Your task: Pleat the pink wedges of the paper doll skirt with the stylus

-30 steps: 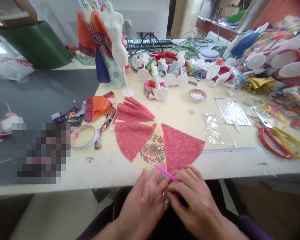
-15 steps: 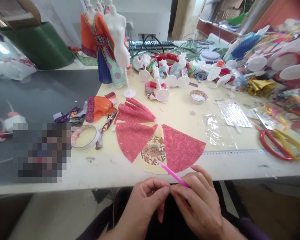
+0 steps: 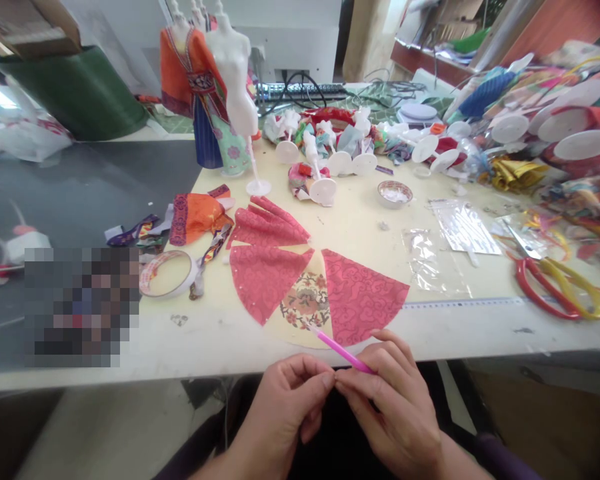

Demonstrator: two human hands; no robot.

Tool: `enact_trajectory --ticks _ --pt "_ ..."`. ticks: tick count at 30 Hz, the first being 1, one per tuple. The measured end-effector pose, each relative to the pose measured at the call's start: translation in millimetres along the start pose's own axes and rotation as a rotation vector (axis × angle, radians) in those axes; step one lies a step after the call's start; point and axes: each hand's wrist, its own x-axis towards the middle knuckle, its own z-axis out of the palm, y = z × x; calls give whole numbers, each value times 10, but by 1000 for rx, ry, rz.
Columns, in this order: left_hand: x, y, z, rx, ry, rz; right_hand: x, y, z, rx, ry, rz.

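My right hand (image 3: 390, 400) holds a thin pink stick (image 3: 337, 349) that points up and left over the table's front edge. My left hand (image 3: 290, 407) is curled, its thumb and forefinger pinched against the right hand's fingertips; whether something small sits between them I cannot tell. Just beyond the hands lies a fan-shaped paper skirt (image 3: 307, 300) with a floral cream centre and two red patterned panels (image 3: 360, 293). A folded red piece (image 3: 270, 223) lies behind it.
A tape roll (image 3: 166, 273) and orange cloth (image 3: 197, 213) lie at left. A white doll mannequin (image 3: 235, 73) and a dressed one (image 3: 193, 87) stand behind. Red and yellow scissors (image 3: 555, 287), a ruler (image 3: 465, 303), plastic bags (image 3: 463, 227), a small dish (image 3: 395, 193) and doll stands fill the right.
My left hand has curled from flat, spread fingers into a pinch against the right fingertips. Both hands have drawn slightly back from the table edge, with the pink stick along.
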Motion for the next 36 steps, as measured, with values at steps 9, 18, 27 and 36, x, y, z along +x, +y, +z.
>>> enact_trajectory --ticks 9,18,27,36 --pt "-20 -6 -15 59 28 7 -27 13 6 -6 -5 -20" --pt "6 10 -1 -43 -3 -40 0 3 24 22 7 5" --pt "-1 -16 -25 -116 -58 -30 -43 -2 95 150 -11 93" --pt "13 -17 -32 -121 -53 -39 -21 -8 107 295 -21 200"
